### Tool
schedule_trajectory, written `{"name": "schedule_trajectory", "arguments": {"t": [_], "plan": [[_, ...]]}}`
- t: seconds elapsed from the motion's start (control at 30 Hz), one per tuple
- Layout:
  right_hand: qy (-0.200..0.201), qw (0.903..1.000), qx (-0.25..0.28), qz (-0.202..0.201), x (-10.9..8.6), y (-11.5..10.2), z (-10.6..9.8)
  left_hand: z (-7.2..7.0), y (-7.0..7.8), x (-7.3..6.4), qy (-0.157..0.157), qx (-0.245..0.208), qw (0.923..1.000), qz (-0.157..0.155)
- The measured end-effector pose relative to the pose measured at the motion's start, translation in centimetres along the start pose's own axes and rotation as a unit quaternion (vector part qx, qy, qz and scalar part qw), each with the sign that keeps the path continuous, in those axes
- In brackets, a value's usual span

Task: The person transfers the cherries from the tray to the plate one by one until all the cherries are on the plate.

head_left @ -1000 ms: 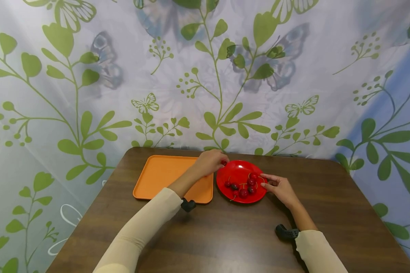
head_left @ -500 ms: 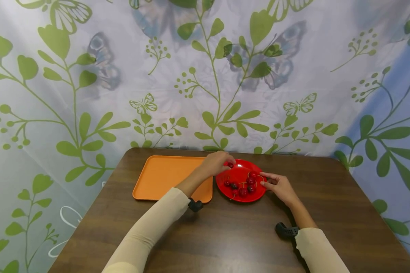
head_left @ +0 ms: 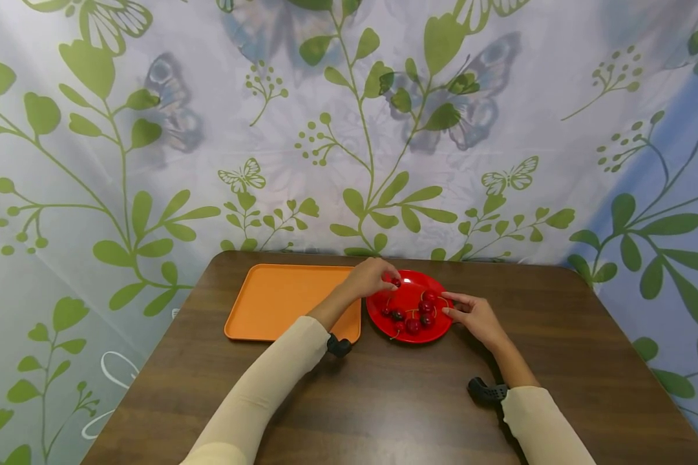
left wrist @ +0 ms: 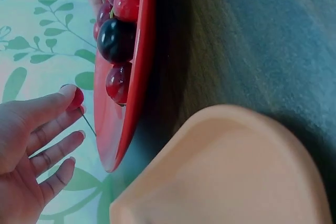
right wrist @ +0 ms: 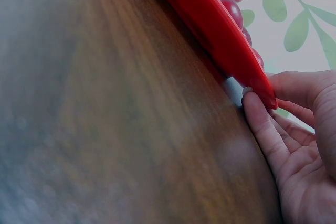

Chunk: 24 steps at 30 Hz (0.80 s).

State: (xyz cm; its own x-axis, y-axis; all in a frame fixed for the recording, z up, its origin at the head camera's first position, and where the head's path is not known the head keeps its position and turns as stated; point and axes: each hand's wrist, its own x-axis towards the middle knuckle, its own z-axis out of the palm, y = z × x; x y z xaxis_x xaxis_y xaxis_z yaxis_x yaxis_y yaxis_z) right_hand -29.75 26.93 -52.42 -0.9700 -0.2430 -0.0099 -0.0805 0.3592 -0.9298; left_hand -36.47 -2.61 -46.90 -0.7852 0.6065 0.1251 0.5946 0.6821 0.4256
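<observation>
A red plate [head_left: 406, 294] holds several dark and bright red cherries [head_left: 413, 325] with stems, gathered toward its front and right. Over the plate's back left side, my left hand [head_left: 372, 278] pinches one cherry [left wrist: 79, 98] between thumb and forefinger, its thin stem hanging down. The other fingers of that hand are spread apart in the left wrist view. My right hand [head_left: 478, 318] pinches the plate's right rim; in the right wrist view its thumb lies over the rim and fingers reach underneath [right wrist: 262, 124].
An orange rectangular tray [head_left: 287, 300] lies left of the plate, close beside it, partly covered by my left forearm. Both stand on a dark wooden table [head_left: 395, 400]. A curtain printed with leaves and butterflies [head_left: 326, 142] hangs just behind the table's back edge.
My left hand, holding the cherry, has moved right from the plate's left edge to over the plate. The right hand stays on the rim. The head view has shifted slightly.
</observation>
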Motion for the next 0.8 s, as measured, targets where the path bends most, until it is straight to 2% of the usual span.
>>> {"name": "schedule_trajectory", "arguments": {"t": [0.13, 0.27, 0.57, 0.8], "plan": [[-0.003, 1.0, 0.002, 0.0, -0.6, -1.4, 0.2, 0.2, -0.4, 0.3, -0.011, -0.032, 0.9994, -0.009], [-0.001, 1.0, 0.003, -0.001, -0.8, -1.7, 0.2, 0.3, -0.4, 0.7, -0.028, -0.046, 0.9983, -0.019], [-0.001, 0.9999, 0.01, -0.003, -0.6, -1.4, 0.2, 0.9, -0.4, 1.2, -0.05, -0.055, 0.9969, -0.027], [0.003, 1.0, 0.002, -0.003, -0.7, -1.5, 0.2, 1.4, -0.6, 1.7, -0.055, -0.035, 0.9976, -0.022]]}}
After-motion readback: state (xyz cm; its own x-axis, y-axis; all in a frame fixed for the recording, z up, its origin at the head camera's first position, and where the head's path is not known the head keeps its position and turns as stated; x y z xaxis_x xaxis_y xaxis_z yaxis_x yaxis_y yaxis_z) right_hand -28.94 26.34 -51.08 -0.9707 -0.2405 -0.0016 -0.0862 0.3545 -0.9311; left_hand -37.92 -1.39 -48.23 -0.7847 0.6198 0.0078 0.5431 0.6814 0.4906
